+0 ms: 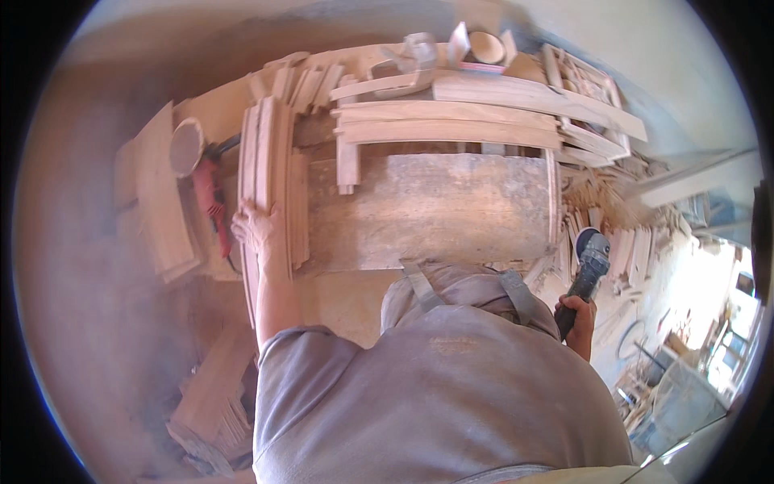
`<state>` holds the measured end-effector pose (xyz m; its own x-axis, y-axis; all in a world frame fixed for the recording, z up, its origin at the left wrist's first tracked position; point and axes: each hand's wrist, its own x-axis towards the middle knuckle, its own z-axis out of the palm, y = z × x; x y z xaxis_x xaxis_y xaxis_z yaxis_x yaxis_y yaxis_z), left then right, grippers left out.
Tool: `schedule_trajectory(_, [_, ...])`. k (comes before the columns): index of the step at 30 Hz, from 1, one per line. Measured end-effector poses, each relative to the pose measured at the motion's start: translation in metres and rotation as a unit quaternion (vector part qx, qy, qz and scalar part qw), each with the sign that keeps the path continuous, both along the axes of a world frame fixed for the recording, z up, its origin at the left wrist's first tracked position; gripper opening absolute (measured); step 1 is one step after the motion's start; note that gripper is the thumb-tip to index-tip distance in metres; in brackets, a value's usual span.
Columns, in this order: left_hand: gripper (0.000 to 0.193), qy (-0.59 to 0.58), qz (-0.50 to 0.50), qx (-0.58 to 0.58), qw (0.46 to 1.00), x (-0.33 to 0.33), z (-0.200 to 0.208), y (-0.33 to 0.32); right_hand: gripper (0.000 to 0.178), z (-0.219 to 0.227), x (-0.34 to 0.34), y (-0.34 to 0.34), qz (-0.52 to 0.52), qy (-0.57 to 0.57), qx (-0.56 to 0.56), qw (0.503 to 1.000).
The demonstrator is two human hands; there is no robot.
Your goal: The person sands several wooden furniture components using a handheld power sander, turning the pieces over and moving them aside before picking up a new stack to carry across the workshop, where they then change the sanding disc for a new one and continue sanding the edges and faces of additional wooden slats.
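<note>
On the left, my left hand lies across a stack of long, narrow wooden slats, its fingers curled over the left edge. The stack runs from the far side of the workbench towards me. Off to the right, my right hand is closed round the handle of a dark grey angle grinder. Its round disc is at the far end, apart from the slats. To the left of the stack lies a red power tool with a large round pad.
A worn board forms the bench middle. Joined wooden rails lie along its far side, with a clamp-like grey frame behind. Wide planks lie at left, more boards below. Wood offcuts and a bin are at right.
</note>
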<state>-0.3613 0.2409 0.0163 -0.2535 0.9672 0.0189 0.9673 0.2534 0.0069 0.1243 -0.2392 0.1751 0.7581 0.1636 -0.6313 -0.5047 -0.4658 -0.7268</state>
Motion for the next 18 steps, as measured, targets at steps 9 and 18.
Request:
schedule_trajectory(9, [0.082,-0.130,-0.557,-0.011,0.820,0.273,-0.019,0.003,0.033,0.019,0.001,0.005,-0.034,-0.020,-0.041,0.998])
schedule_trajectory(18, [0.060,0.006,-0.708,-0.037,0.705,0.400,-0.070,0.031,0.036,0.033,-0.022,-0.032,-0.091,-0.074,-0.103,0.988])
